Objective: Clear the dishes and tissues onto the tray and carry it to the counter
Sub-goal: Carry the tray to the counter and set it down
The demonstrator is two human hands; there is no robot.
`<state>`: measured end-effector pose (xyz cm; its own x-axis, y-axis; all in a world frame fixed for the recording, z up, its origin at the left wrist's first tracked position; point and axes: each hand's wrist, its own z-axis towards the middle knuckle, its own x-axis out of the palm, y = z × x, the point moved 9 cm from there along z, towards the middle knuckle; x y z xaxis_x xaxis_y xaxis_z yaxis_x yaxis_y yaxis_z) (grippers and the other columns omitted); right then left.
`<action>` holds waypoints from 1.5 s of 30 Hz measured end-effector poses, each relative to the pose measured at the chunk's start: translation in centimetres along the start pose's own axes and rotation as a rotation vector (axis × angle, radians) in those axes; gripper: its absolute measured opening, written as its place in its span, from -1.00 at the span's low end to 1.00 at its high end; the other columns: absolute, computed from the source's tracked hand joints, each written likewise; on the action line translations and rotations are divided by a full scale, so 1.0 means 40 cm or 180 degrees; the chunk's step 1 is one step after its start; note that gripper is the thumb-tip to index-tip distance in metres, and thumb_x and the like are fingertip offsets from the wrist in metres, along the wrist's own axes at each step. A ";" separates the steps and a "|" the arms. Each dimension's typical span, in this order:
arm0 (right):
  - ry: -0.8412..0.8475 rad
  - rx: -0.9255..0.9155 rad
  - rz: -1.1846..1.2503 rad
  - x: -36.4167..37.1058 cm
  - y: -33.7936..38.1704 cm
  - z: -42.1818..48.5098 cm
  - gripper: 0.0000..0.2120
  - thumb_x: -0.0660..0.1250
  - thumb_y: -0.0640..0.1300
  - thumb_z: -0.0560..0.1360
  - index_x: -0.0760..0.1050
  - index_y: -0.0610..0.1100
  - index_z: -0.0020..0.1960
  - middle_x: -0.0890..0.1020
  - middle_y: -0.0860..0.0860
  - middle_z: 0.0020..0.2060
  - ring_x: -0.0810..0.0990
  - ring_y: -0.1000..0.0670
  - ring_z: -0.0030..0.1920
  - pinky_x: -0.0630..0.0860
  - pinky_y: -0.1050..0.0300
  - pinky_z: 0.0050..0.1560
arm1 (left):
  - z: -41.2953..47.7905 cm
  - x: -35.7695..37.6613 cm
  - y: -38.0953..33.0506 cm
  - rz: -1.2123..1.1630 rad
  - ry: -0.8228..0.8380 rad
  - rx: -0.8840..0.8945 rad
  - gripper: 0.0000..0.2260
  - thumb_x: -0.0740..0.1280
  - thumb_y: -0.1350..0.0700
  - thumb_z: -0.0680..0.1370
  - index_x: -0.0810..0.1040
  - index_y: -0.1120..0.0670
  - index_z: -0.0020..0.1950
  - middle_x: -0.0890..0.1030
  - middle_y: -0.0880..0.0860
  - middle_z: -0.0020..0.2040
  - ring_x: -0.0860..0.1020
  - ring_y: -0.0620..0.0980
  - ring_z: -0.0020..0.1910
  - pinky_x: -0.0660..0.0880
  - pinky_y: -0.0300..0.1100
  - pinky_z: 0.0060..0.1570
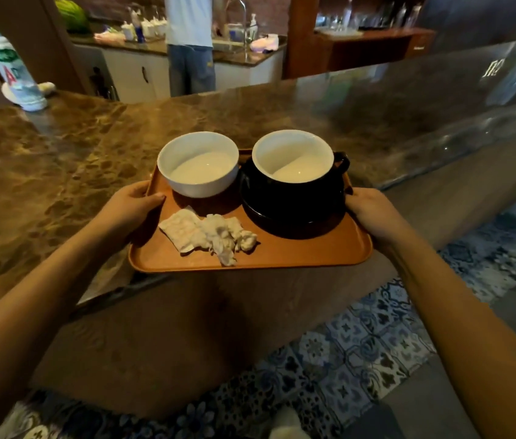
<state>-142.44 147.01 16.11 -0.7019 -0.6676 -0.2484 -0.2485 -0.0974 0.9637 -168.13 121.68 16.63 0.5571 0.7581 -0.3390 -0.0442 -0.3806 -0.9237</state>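
An orange tray (298, 253) is held level over the near edge of a brown marble counter (60, 160). My left hand (131, 205) grips its left rim and my right hand (369, 213) grips its right rim. On the tray stand a white bowl (198, 164) at the back left and a black cup with a white inside (293, 167) on a black saucer (285, 218) at the back right. Crumpled white tissues (209, 234) lie at the front left of the tray.
A plastic bottle with a green cap (11, 68) stands at the counter's far left. A glass panel (472, 122) runs along the right. Behind the counter a person (190, 42) stands at a sink. Patterned floor tiles (361, 350) lie below.
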 end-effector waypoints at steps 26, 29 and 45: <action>-0.0615 0.0239 -0.1272 -0.226 -0.050 0.407 -0.51 0.16 -0.10 0.58 0.14 -0.09 -0.50 0.25 -0.03 -0.55 0.22 0.00 -0.51 0.14 0.12 -0.44 | 0.516 0.330 -0.174 0.1696 0.0114 0.0049 -0.78 0.18 0.10 0.58 0.51 0.18 0.10 0.54 0.10 -0.21 0.52 0.04 -0.25 0.43 -0.13 -0.29; -0.0694 0.0226 -0.1808 -0.231 -0.045 0.421 -0.51 0.12 -0.15 0.60 0.11 -0.12 -0.49 0.22 -0.04 -0.53 0.20 0.02 -0.50 0.10 0.15 -0.47 | 0.559 0.360 -0.184 0.1852 0.0204 0.0126 -0.73 0.17 0.09 0.58 0.50 0.18 0.20 0.56 0.15 -0.09 0.55 0.10 -0.13 0.46 -0.07 -0.17; -0.1361 0.0447 -0.3102 -0.281 -0.069 0.478 -0.52 0.02 0.01 0.61 0.26 -0.10 -0.46 0.37 -0.02 -0.47 0.42 -0.09 -0.38 0.25 0.15 -0.43 | 0.693 0.460 -0.252 0.3119 0.0575 0.0625 -0.72 0.17 0.05 0.57 0.56 0.21 0.07 0.59 0.19 -0.16 0.59 0.13 -0.18 0.55 -0.05 -0.15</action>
<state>-146.61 168.91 14.38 -0.3284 -0.0313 -0.9440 -0.8830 -0.3446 0.3186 -180.43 154.16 14.74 0.3188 0.0615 -0.9458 -0.6753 -0.6855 -0.2722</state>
